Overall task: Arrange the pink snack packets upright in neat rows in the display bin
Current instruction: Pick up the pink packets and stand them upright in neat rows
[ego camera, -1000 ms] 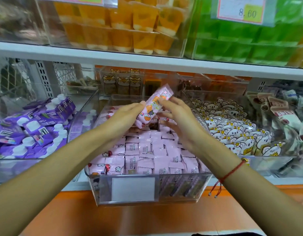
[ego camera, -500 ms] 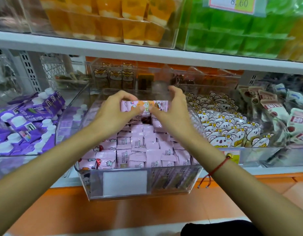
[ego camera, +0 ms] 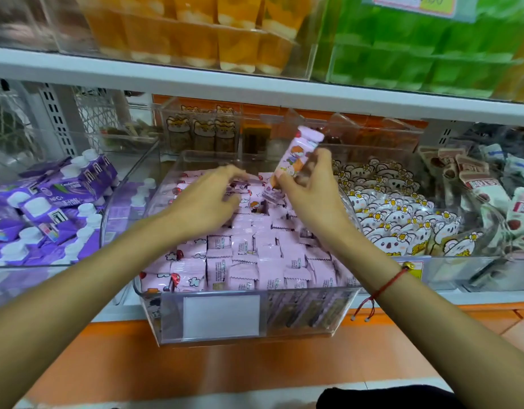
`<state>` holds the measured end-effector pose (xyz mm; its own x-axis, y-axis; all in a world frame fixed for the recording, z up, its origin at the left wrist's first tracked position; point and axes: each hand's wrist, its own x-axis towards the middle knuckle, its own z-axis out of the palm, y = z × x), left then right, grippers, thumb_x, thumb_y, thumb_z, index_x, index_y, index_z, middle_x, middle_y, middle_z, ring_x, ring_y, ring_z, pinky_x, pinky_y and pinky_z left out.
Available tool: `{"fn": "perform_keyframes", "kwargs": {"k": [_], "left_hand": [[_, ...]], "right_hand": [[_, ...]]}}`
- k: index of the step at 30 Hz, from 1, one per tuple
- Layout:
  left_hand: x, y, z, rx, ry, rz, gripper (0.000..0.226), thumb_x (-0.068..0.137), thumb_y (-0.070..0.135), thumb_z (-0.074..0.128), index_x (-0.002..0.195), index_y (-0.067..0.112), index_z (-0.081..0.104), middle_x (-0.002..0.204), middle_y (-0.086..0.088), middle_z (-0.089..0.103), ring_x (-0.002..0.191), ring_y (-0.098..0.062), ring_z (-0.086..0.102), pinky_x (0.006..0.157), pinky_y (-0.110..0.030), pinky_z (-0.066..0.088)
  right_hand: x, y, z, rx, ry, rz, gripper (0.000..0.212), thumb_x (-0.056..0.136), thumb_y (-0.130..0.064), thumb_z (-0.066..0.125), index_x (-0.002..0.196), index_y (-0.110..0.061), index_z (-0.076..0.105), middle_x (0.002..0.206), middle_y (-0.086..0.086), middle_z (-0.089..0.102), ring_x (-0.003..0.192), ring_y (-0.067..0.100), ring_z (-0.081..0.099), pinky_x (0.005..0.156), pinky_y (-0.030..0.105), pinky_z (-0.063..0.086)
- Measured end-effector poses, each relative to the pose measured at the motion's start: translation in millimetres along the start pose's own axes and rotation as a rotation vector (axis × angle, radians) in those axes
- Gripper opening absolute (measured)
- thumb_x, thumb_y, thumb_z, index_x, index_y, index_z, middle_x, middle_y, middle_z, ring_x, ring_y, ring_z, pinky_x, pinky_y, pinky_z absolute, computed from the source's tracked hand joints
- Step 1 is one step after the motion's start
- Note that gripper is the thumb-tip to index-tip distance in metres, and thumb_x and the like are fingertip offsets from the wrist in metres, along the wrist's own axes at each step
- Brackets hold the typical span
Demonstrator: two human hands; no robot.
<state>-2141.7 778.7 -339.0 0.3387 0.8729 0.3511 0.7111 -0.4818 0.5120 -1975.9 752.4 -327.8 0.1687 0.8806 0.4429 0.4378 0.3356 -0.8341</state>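
Right hand (ego camera: 309,191) lifts pink packet (ego camera: 296,156) above bin (ego camera: 284,317).

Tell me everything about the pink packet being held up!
The pink packet is long and slim, in shiny plastic-looking wrap with a crimped top end and a cartoon child printed on it. It tilts up and to the right above the clear bin. The right hand pinches its lower end; the left hand is off it.

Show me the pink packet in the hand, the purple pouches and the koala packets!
pink packet (ego camera: 296,154): head view, on its cartoon front, above the right hand.
purple pouches (ego camera: 57,208): head view, on a pouch mid-pile.
koala packets (ego camera: 399,219): head view, on a middle packet's face.
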Motion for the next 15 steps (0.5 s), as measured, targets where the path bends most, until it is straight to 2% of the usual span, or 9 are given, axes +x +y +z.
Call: {"fn": "perform_keyframes", "kwargs": {"k": [3,5,7,10,13,15], "left_hand": [[-1.2,-4.7,5.3,0.179,-0.203,0.016,0.037,0.1,0.024,0.039,0.136,0.022,0.047,0.137,0.0,0.052,0.117,-0.022,0.052,0.094,-0.032,0.043],[-1.9,-7.1,5.0,0.287,-0.253,0.033,0.037,0.101,0.028,0.033,0.135,0.022,0.048,0.139,0.0,0.05,0.121,-0.024,0.049,0.097,-0.037,0.043],[-1.3,-6.9,1.6,0.358,-0.248,0.012,0.035,0.1,0.032,0.032,0.13,0.027,0.052,0.132,-0.001,0.055,0.111,-0.025,0.053,0.088,-0.036,0.046],[0.9,-5.0,-2.1,0.427,-0.234,-0.015,0.031,0.099,0.035,0.035,0.122,0.033,0.055,0.11,0.0,0.064,0.085,-0.022,0.051,0.066,-0.029,0.039],[0.7,-5.4,-2.2,0.37,-0.18,-0.036,0.029,0.097,0.034,0.042,0.124,0.031,0.052,0.111,0.0,0.065,0.085,-0.023,0.054,0.069,-0.032,0.045],[1.2,-4.6,-1.2,0.112,-0.119,-0.04,0.033,0.093,0.033,0.054,0.126,0.03,0.05,0.115,0.003,0.064,0.093,-0.018,0.059,0.079,-0.033,0.05]], "right_hand": [[1.8,0.4,2.0,0.125,0.007,0.055,0.044,0.09,-0.008,0.058,0.119,-0.015,0.025,0.098,0.002,0.059,0.09,0.015,0.064,0.084,0.034,0.054],[3.6,0.7,3.6,0.21,0.022,0.119,0.047,0.091,-0.007,0.057,0.119,-0.016,0.021,0.105,0.008,0.058,0.097,0.02,0.064,0.089,0.04,0.054],[6.1,0.5,4.3,0.294,0.017,0.196,0.046,0.091,-0.008,0.057,0.118,-0.014,0.021,0.112,0.015,0.059,0.102,0.026,0.064,0.09,0.044,0.054],[6.8,-1.0,3.7,0.411,-0.063,0.3,0.042,0.093,-0.01,0.056,0.12,-0.014,0.023,0.116,0.016,0.061,0.1,0.024,0.066,0.084,0.037,0.057],[5.2,-1.1,2.2,0.474,-0.12,0.335,0.036,0.094,-0.007,0.053,0.115,-0.019,0.026,0.11,0.01,0.062,0.09,0.017,0.067,0.075,0.026,0.059],[5.2,-1.4,1.2,0.5,-0.12,0.358,0.034,0.095,-0.005,0.051,0.115,-0.019,0.027,0.111,0.01,0.062,0.085,0.015,0.066,0.072,0.023,0.059]]}}
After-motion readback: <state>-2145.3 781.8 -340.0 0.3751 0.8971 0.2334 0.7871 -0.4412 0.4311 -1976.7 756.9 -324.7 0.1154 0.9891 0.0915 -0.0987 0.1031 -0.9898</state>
